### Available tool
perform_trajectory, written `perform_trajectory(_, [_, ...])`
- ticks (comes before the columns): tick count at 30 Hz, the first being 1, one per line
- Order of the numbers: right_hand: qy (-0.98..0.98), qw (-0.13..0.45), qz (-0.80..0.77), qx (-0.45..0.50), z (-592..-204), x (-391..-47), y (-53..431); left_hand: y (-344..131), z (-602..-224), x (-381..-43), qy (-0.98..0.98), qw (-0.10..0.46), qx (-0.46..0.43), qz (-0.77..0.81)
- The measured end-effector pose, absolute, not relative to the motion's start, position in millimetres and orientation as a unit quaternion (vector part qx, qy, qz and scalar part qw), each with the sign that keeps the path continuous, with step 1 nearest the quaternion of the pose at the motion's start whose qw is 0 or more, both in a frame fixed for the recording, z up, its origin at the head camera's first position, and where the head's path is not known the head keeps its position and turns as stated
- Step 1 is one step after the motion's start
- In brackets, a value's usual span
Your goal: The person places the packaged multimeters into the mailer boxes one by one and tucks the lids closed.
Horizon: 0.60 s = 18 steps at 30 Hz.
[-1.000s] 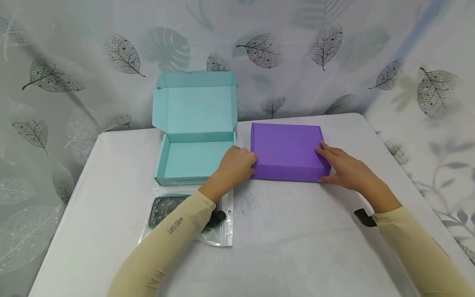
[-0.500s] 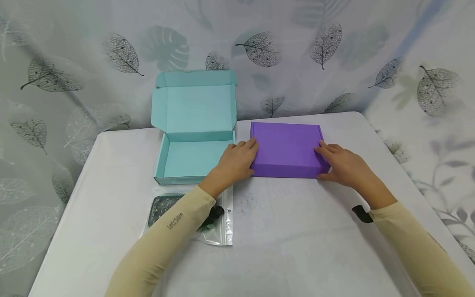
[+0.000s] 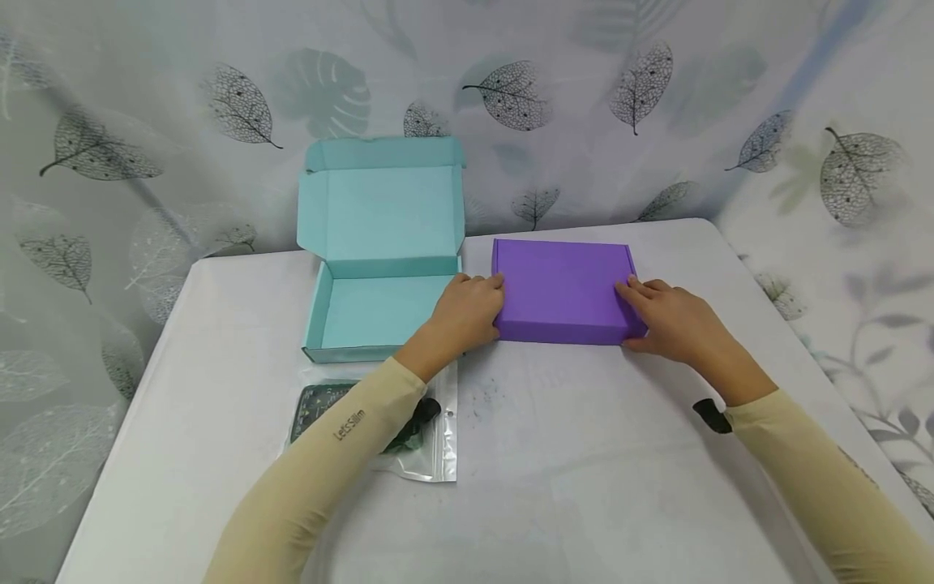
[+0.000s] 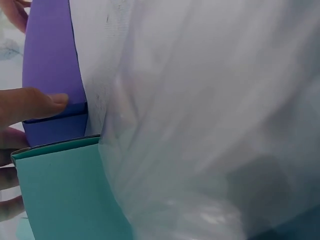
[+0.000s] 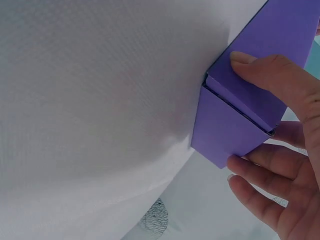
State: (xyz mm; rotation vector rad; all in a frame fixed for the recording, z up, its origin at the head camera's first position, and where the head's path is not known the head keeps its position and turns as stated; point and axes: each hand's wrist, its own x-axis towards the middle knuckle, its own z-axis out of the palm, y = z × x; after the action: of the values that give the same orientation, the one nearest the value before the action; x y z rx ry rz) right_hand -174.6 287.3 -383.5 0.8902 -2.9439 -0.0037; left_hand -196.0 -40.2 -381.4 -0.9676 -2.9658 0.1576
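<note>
A purple cardboard box point(image 3: 565, 284) lies flat on the table with its lid down. My left hand point(image 3: 467, 312) holds its left end; in the left wrist view the thumb point(image 4: 55, 100) lies on the box's front face. My right hand point(image 3: 674, 324) grips the right end. In the right wrist view its thumb point(image 5: 255, 65) lies on the front face, and the fingers point(image 5: 265, 175) are round at the side. Just left of the purple box stands a teal box point(image 3: 387, 312), its lid raised and its inside bare, partly behind my left hand.
A clear zip bag point(image 3: 441, 454) with a dark green printed item point(image 3: 317, 401) and a black piece lies in front of the teal box, partly under my left forearm. A leaf-patterned curtain point(image 3: 540, 146) hangs behind the white table point(image 3: 584, 487).
The purple box's front edge has shifted slightly away from me. My left fingers have moved from its front left corner up to its left edge. The right hand keeps its hold.
</note>
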Motion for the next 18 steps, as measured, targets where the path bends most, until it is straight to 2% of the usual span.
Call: perform_trajectory(18, [-0.947, 0.047, -0.021, 0.317, -388.7, -178.6, 290.9, -35.7, -384.3, -200.1, -0.939, 0.05, -0.333, 0.069])
